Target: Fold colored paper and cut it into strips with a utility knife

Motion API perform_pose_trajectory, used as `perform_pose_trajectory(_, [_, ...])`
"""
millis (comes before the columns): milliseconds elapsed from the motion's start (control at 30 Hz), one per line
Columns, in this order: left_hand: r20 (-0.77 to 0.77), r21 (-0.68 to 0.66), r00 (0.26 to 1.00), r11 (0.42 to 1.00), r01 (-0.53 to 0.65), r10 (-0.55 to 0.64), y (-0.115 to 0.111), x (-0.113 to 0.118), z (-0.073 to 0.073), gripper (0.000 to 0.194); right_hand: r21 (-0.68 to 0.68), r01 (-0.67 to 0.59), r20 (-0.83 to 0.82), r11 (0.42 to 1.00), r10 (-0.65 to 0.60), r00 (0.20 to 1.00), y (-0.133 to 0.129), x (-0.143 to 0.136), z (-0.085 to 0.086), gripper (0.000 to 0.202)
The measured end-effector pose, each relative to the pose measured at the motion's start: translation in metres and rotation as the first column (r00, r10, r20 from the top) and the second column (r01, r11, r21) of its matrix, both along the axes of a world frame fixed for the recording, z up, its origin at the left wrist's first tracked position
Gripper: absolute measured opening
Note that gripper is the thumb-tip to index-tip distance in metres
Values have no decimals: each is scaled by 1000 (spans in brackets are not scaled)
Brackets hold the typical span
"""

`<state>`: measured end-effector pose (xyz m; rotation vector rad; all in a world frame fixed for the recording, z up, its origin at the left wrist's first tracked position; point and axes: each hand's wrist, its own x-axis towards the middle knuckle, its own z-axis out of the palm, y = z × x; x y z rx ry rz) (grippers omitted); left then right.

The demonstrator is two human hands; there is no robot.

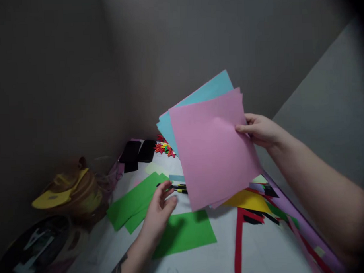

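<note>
My right hand [261,129] is closed on the right edge of several paper sheets, thumb in front and fingers behind. A pink sheet [212,151] faces me, and light blue sheets [210,89] fan out behind it. They are held up above the table. Over the green paper sheets [188,234], my left hand [162,205] hangs with its fingers apart and nothing in them. Just beyond its fingertips lie thin black and yellow tools [180,188], partly hidden by the pink sheet.
On the white table [216,262], red strips [238,242], black scraps and yellow paper [250,200] lie at the right. Red and yellow paper leaves [164,148] and two black phone-like objects [147,151] sit at the back. A brown basket-like object [79,196] and dark cap [36,245] are left.
</note>
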<state>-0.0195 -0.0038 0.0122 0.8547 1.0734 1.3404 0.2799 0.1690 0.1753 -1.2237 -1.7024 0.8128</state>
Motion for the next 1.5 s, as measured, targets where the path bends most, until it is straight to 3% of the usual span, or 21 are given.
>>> perform_pose_trajectory(67, [197,43,979,998,45,-53,-2,1,7,65,-165,-49,-131,985,27,991,-5,-2,-13,27])
perform_pose_trajectory(167, [260,128,963,991,42,-74,-9,7,13,57,-310,-109,-236,944,34,971,-14,-13,-28,30])
perform_pose_trajectory(300, [170,56,975,987,-154,142,-6,7,7,28,-360,-172,-278,917,70,958,-18,-28,-38,30])
perform_pose_trajectory(433, [277,-78,852,894,-441,444,10,-8,1,37,-332,-167,-280,928,72,957,-14,-23,-21,32])
perform_pose_trajectory(567, [389,-244,723,821,-516,571,20,-21,1,38,-189,-12,-243,982,-35,969,-11,-3,13,32])
perform_pose_trajectory(733, [406,-336,715,821,-462,569,18,-18,-1,16,132,78,-60,988,-70,996,-14,3,45,17])
perform_pose_trajectory(833, [402,-370,739,834,-410,541,15,-11,-4,8,349,156,152,924,-220,963,-5,-7,55,5])
perform_pose_trajectory(900, [402,-384,753,843,-377,520,13,-8,-5,8,500,199,316,843,-391,864,5,-19,60,6])
perform_pose_trajectory(1000, [411,-385,768,857,-343,492,11,-6,-5,8,671,224,409,707,-605,683,19,-44,59,11])
perform_pose_trajectory(1033, [414,-381,770,861,-338,486,10,-6,-5,8,695,219,428,685,-639,640,20,-55,53,16])
perform_pose_trajectory(1100, [416,-375,773,865,-334,479,9,-6,-5,9,688,148,535,711,-634,558,13,-79,29,21])
perform_pose_trajectory(1200, [417,-368,780,871,-325,467,8,-6,-6,11,437,-111,824,892,-348,448,-13,-118,-33,28])
perform_pose_trajectory(1300, [417,-355,791,881,-312,448,8,-5,-7,10,273,-219,885,937,-155,438,-41,-146,-102,23])
perform_pose_trajectory(1367, [412,-345,799,886,-309,439,8,-4,-6,8,194,-246,890,950,-65,451,-51,-153,-136,18])
perform_pose_trajectory(1433, [400,-338,808,889,-309,433,8,-4,-5,8,135,-253,875,958,4,483,-55,-148,-154,15])
perform_pose_trajectory(1500, [389,-327,818,894,-308,424,8,-4,-3,9,95,-254,838,963,60,542,-58,-135,-159,19])
